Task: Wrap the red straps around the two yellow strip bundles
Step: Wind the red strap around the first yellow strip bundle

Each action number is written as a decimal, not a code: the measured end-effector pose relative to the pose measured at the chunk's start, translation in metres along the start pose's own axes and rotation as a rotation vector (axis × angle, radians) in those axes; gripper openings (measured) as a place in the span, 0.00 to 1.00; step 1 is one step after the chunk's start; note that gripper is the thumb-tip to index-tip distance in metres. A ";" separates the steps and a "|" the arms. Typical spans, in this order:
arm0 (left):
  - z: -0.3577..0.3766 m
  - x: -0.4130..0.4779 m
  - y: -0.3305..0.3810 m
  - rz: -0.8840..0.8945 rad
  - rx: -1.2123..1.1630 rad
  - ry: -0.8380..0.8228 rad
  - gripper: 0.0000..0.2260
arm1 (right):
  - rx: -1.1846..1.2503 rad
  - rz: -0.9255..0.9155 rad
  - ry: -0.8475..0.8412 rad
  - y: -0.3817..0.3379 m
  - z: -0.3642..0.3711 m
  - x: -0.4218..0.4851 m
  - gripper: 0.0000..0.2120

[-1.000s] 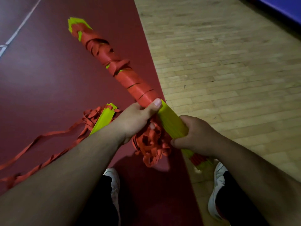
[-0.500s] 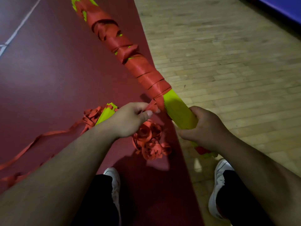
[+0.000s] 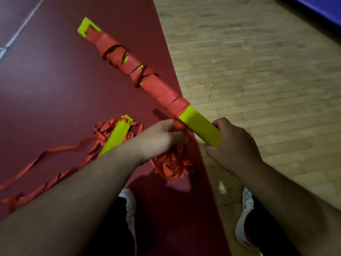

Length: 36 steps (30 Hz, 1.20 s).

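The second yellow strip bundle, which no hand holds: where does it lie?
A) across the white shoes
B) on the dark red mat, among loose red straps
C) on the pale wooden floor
B: the second yellow strip bundle lies on the dark red mat, with loose red straps around it.

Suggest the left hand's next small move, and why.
Probably pass the red strap one more turn round the held yellow bundle, laying it on the bare yellow just below the last wrap. The left hand grips the strap right at the wrap's edge, the right hand grips the bundle's bare near end, and yellow shows between them.
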<state>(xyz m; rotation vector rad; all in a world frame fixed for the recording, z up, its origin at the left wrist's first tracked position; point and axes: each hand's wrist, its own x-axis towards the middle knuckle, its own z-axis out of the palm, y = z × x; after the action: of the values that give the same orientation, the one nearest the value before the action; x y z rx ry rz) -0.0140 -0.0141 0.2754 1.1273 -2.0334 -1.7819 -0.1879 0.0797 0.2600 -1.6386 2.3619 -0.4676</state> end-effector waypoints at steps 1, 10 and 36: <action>0.000 0.003 -0.002 -0.025 0.015 0.044 0.09 | -0.060 -0.017 0.014 -0.002 0.001 -0.001 0.24; 0.016 0.011 -0.012 -0.342 -0.461 0.343 0.28 | -0.215 -0.305 0.133 -0.017 0.021 -0.013 0.21; 0.001 0.008 -0.014 -0.083 -0.026 0.080 0.17 | 0.254 -0.011 -0.312 0.005 0.002 0.004 0.14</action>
<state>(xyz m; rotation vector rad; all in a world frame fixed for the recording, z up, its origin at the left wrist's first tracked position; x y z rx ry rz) -0.0146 -0.0188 0.2598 1.2716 -1.9389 -1.7666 -0.1929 0.0769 0.2558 -1.4883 1.9806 -0.4547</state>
